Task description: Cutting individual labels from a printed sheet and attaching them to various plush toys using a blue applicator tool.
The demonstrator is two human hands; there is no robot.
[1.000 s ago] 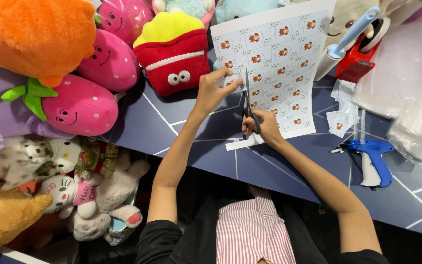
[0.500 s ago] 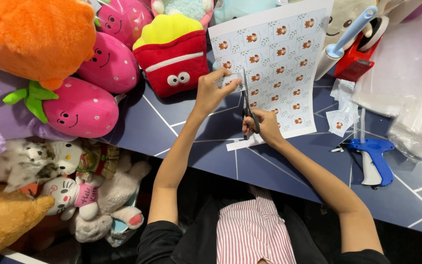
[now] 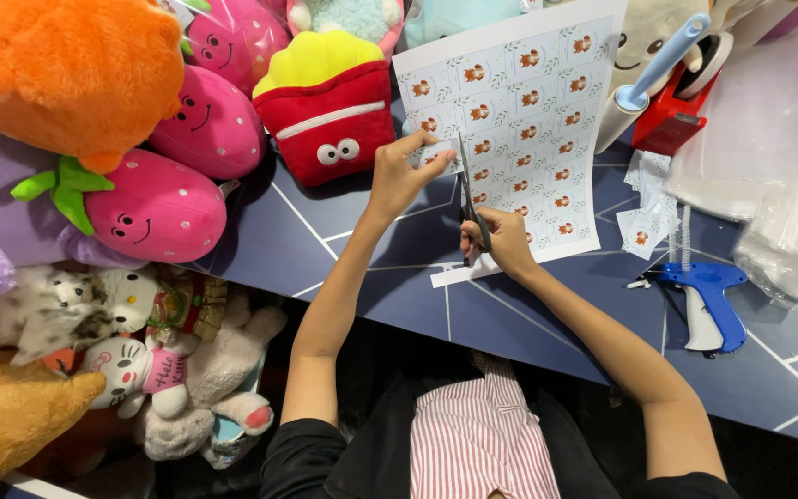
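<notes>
A white sheet printed with rows of small orange-and-brown pictures [image 3: 533,111] lies on the dark blue table [image 3: 510,323]. My left hand [image 3: 399,176] pinches a narrow strip at the sheet's left edge. My right hand [image 3: 501,242] grips scissors [image 3: 469,189], whose blades point up into the sheet beside that strip. A thin white offcut [image 3: 464,272] lies under my right hand.
Plush toys crowd the left: an orange one [image 3: 66,65], pink strawberries [image 3: 154,208], a red fries-shaped one [image 3: 330,111]. A blue tagging gun [image 3: 708,300] lies at right, with cut labels [image 3: 644,226], a red tape dispenser [image 3: 681,102] and clear plastic bags [image 3: 778,185].
The scissors have moved slightly farther up the sheet, and my left hand follows along the strip. Little else differs.
</notes>
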